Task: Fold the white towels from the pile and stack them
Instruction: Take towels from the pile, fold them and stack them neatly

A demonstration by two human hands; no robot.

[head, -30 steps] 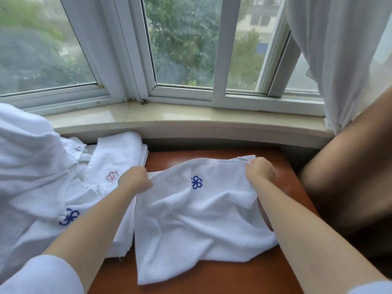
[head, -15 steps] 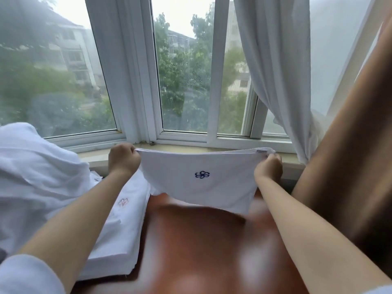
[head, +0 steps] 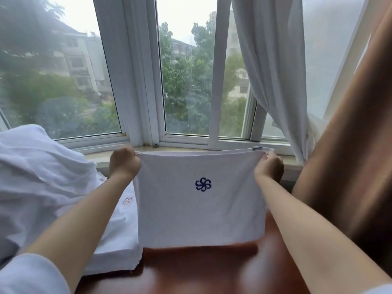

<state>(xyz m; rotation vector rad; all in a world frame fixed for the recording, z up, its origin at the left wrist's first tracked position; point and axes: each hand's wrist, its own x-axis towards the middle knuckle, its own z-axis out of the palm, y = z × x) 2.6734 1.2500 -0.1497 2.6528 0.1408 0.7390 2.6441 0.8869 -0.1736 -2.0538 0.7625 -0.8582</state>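
Head view: A white towel [head: 199, 200] with a dark blue flower emblem [head: 203, 184] hangs taut in mid-air before a rain-blurred window [head: 186, 81], stretched between two fists. The left hand [head: 124, 163], at about 9 o'clock from the emblem, has its fingers curled tight round the top left corner; the right hand [head: 269, 167], at 3 o'clock, pinches the top right corner, just beside a small sewn label [head: 257, 147].

A second ago the same cloth lay rumpled on the reddish-brown table [head: 201, 270], the hands only gathering its far edge; half a second ago it was rising. Now it is clear of the wood, its lower hem loose above the tabletop at 6 o'clock, and the creases have dropped out.

At 8 o'clock from the emblem, a stack of folded towels [head: 118, 240] sits on the table's left side, the top one bearing a pale pink emblem [head: 127, 201]. Farther out at 9 o'clock, the unfolded pile [head: 40, 179] looms in white heaps.

The lift appears to be the shake-out that squares a towel before its first fold, so this piece is probably at the start of its folding, with much of the pile yet to go.
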